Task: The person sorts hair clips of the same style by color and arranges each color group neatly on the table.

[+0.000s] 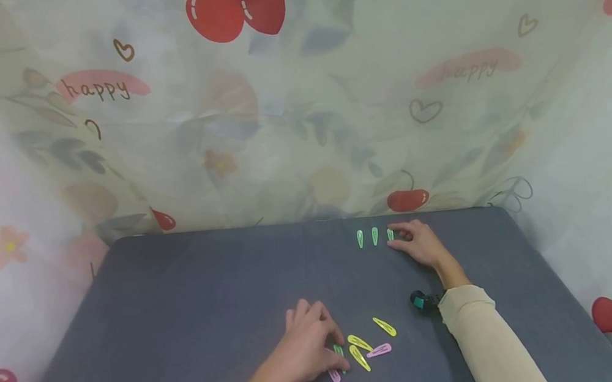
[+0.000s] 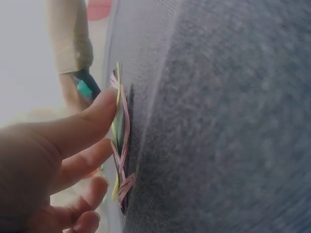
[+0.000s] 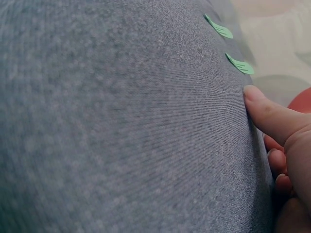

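My right hand (image 1: 419,244) is at the far right of the table, thumb and index finger at the two ends of a green hair clip (image 1: 390,234). Two more green hair clips (image 1: 375,236) lie in a row to its left, narrow ends toward me; they also show in the right wrist view. Nearer to me, my left hand (image 1: 307,348) pinches another green hair clip (image 1: 339,351) lengthwise between thumb and fingers. A pink hair clip (image 1: 335,377) lies partly under the left thumb. In the left wrist view several clips overlap behind the fingertips.
Right of my left hand lie several yellow hair clips (image 1: 359,358) and a pink one (image 1: 379,350). A dark table (image 1: 185,313) spreads beneath, backed by a printed curtain (image 1: 299,124). A small black device (image 1: 422,300) sits at my right wrist.
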